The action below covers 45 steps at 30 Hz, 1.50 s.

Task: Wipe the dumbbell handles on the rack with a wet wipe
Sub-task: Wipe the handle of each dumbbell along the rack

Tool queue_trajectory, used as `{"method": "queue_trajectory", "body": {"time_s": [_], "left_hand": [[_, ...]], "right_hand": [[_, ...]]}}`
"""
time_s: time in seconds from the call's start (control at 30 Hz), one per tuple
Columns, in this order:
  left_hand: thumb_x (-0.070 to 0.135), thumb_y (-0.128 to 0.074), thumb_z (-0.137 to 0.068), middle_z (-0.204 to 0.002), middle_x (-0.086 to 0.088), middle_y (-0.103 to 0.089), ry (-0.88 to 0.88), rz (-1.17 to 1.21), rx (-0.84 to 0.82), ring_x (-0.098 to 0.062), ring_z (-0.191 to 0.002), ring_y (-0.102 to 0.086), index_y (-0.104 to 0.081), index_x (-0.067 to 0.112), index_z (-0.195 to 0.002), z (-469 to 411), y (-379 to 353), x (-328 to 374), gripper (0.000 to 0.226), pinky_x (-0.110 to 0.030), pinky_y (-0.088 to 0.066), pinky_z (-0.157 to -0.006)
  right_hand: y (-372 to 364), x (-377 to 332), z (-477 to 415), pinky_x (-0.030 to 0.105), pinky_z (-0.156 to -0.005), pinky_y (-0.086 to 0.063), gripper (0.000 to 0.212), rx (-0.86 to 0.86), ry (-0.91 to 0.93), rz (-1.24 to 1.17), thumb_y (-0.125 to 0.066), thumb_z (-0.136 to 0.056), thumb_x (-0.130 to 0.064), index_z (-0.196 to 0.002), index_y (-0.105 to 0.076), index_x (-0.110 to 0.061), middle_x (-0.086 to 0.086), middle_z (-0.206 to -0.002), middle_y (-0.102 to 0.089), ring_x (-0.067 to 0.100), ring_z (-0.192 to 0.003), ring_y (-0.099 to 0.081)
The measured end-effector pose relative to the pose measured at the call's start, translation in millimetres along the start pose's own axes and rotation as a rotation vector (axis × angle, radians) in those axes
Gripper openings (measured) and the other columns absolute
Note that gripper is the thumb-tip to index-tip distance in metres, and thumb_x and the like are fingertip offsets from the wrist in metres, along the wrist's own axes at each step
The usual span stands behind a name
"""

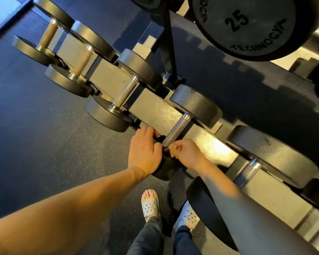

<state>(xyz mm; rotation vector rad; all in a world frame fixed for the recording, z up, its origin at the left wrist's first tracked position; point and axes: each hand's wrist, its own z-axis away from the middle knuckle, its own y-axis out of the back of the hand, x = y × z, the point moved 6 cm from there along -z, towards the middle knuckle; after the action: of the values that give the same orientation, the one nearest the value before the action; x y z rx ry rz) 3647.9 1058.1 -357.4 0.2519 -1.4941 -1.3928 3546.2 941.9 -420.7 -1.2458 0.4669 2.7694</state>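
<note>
I see the right hand (189, 153) pinching the wipe (172, 147) at the near end of the handle (175, 130), the left hand (145, 151) gripping its head (164, 173), and a weight (247, 24) beyond marked "25 TECHNOGYM".

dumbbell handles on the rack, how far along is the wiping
Done: cannot tell; no handle shows signs of wiping. In hand: the right hand pinches the wet wipe at the near end of one knurled handle while the left hand grips that dumbbell's near head. Left: most of that handle, possibly others.
</note>
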Motion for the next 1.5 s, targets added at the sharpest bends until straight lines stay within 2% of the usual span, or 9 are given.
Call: {"method": "queue_trajectory", "body": {"time_s": [0.23,0.4,0.53,0.73,0.9,1.07,1.27,1.37,1.5], "left_hand": [[0.027,-0.04,-0.083,-0.091,0.005,-0.047,0.021,0.053,0.008,-0.017,-0.085,-0.044,-0.047,0.025,-0.093,1,-1,-3,0.012,-0.037,-0.044,-0.083],[0.026,-0.041,-0.082,-0.091,0.006,-0.047,0.023,0.111,-0.017,-0.017,-0.086,-0.043,-0.046,0.026,-0.093,2,-2,-4,0.012,-0.036,-0.042,-0.083],[0.032,-0.038,-0.087,-0.094,0.005,-0.05,0.025,0.204,0.002,-0.015,-0.088,-0.043,-0.049,0.026,-0.093,0,0,-4,0.014,-0.033,-0.04,-0.082],[0.035,-0.044,-0.106,-0.107,0.012,-0.063,0.034,0.423,-0.001,-0.005,-0.101,-0.058,-0.063,0.028,-0.116,4,29,-24,0.022,-0.025,-0.047,-0.09],[0.014,-0.061,-0.098,-0.084,0.01,-0.066,0.086,0.525,-0.022,-0.002,-0.076,-0.06,-0.072,0.022,-0.098,-23,74,-48,0.014,-0.025,-0.05,-0.071],[0.007,-0.059,-0.095,-0.079,-0.007,-0.074,0.266,0.642,-0.02,-0.022,-0.075,-0.07,-0.074,0.013,-0.087,-60,111,-76,0.018,-0.046,-0.062,-0.078],[0.01,-0.053,-0.095,-0.088,0.006,-0.069,0.12,0.278,0.09,-0.013,-0.082,-0.065,-0.073,0.022,-0.097,-76,152,-113,0.023,-0.035,-0.054,-0.074],[0.018,-0.053,-0.097,-0.11,-0.002,-0.064,0.265,0.198,0.319,-0.023,-0.105,-0.059,-0.069,0.021,-0.115,-94,162,-149,0.024,-0.044,-0.052,-0.09],[0.034,-0.042,-0.103,-0.132,-0.01,-0.06,0.526,0.324,0.209,-0.035,-0.126,-0.051,-0.062,0.018,-0.132,-115,126,-157,0.039,-0.047,-0.044,-0.103]], "right_hand": [[-3,-5,4,0.016,-0.049,-0.039,0.025,0.042,-0.093,-0.146,-0.065,-0.098,-0.018,-0.073,-0.067,-0.018,-0.01,-0.054,-0.059,-0.002,-0.046,-0.05],[-9,-7,7,0.037,-0.065,-0.046,0.031,0.089,-0.088,-0.147,-0.065,-0.098,-0.017,-0.074,-0.067,0.002,0.013,-0.066,-0.059,0.017,-0.065,-0.051],[-15,-41,12,0.02,-0.061,-0.041,0.034,0.144,0.019,-0.261,-0.061,-0.1,-0.008,-0.066,-0.061,-0.006,-0.011,-0.054,-0.053,0.001,-0.055,-0.046],[-30,-90,3,0.017,-0.048,-0.041,0.026,0.059,-0.001,-0.315,-0.061,-0.102,-0.018,-0.083,-0.068,-0.001,0.007,-0.066,-0.055,0.011,-0.057,-0.048],[-42,-116,-4,0.02,-0.045,-0.04,0.03,0.092,-0.143,-0.518,-0.077,-0.09,-0.022,-0.111,-0.066,-0.003,0.006,-0.071,-0.063,0.009,-0.053,-0.053],[-61,-159,-20,0.029,-0.059,-0.056,0.022,0.044,-0.056,-0.765,-0.064,-0.098,-0.015,-0.119,-0.068,-0.012,0.014,-0.093,-0.073,0.019,-0.073,-0.068],[-67,-182,-57,0.025,-0.058,-0.053,0.003,0.254,0.14,-0.167,-0.073,-0.093,-0.02,-0.09,-0.072,-0.02,-0.006,-0.072,-0.069,0.008,-0.063,-0.063],[-66,-196,-80,0.016,-0.069,-0.052,0.01,0.316,0.342,0.26,-0.067,-0.097,-0.025,-0.102,-0.075,-0.026,-0.012,-0.089,-0.072,-0.001,-0.079,-0.065],[-91,-213,-117,0.032,-0.083,-0.053,0.02,0.182,0.472,0.603,-0.061,-0.1,-0.022,-0.114,-0.075,-0.02,-0.004,-0.103,-0.069,0.018,-0.098,-0.065]]}}
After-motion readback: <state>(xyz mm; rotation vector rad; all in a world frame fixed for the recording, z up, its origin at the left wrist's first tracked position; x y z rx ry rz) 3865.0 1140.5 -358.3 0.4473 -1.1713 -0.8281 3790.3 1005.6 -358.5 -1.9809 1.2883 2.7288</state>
